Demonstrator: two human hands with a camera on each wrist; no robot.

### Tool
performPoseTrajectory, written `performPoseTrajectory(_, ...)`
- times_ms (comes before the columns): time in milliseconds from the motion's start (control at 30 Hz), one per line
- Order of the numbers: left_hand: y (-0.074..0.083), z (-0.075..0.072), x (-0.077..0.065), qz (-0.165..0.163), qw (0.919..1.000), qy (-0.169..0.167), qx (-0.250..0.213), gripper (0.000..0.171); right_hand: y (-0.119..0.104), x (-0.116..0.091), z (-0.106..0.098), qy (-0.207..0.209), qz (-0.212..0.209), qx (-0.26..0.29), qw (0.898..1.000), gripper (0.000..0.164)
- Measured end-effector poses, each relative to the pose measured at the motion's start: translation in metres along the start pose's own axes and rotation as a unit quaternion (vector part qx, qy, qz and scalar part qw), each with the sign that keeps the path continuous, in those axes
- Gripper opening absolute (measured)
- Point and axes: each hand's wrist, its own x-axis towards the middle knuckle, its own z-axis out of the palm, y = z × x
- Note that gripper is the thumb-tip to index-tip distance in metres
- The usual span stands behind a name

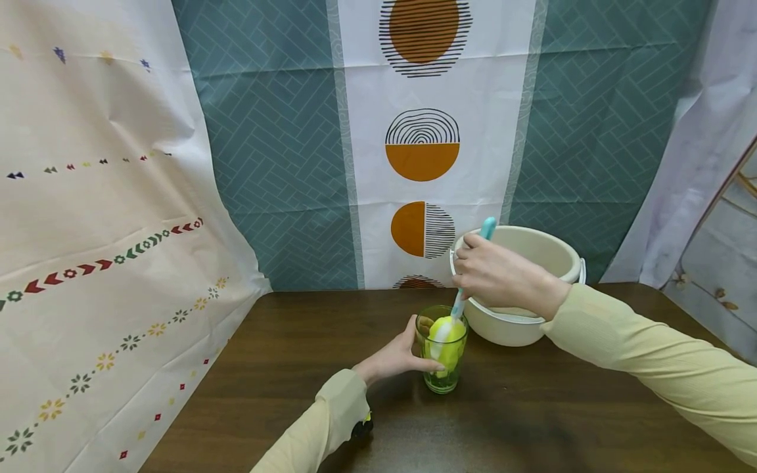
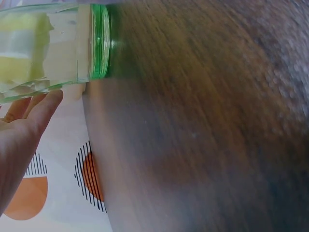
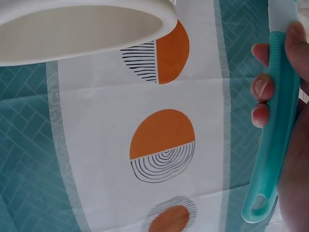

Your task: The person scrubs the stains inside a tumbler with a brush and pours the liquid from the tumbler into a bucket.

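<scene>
A green-tinted drinking glass (image 1: 442, 381) stands upright on the brown table. My left hand (image 1: 397, 358) grips it from the left, thumb across the near side and fingers going behind. In the left wrist view the clear wall of the glass (image 2: 63, 63) lies along that hand's fingertips (image 2: 48, 104). My right hand (image 1: 493, 272) holds a sponge bottle brush by its teal handle (image 3: 282, 125), fingers curled round it. The brush slants down into the glass, and its yellow and white sponge head (image 1: 446, 332) sits inside, seen through the wall.
Right behind the glass stands a cream bucket (image 1: 503, 332) with a handle, partly covered by my right hand and forearm. The wooden table (image 1: 284, 368) reaches back to a patterned teal and white curtain (image 1: 272, 164). A pale embroidered cloth (image 1: 106, 217) hangs along the left side.
</scene>
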Motion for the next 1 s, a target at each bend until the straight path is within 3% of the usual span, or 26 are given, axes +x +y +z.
performPoseTrajectory(100, -0.0010, 0.0002, 0.0010, 0.009, 1.0000, 0.001, 0.003, 0.099, 0.0008, -0.0018, 0.0018, 0.008, 0.004, 0.000, 1.000, 0.033)
performPoseTrajectory(267, -0.0003, 0.0004, -0.0003, -0.004, 1.0000, 0.006, -0.001, 0.108, 0.0022, -0.0030, 0.0017, 0.018, 0.009, -0.009, 1.000, 0.035)
performPoseTrajectory(533, -0.0002, 0.0012, 0.0006, 0.015, 0.9998, 0.005, -0.008, 0.085, 0.0041, -0.0043, 0.0023, 0.026, 0.023, -0.008, 0.999, 0.036)
performPoseTrajectory(1000, 0.0007, 0.0013, 0.0003, 0.014, 0.9998, -0.002, -0.017, 0.083, 0.0049, -0.0071, 0.0007, 0.019, 0.035, -0.021, 0.999, 0.032)
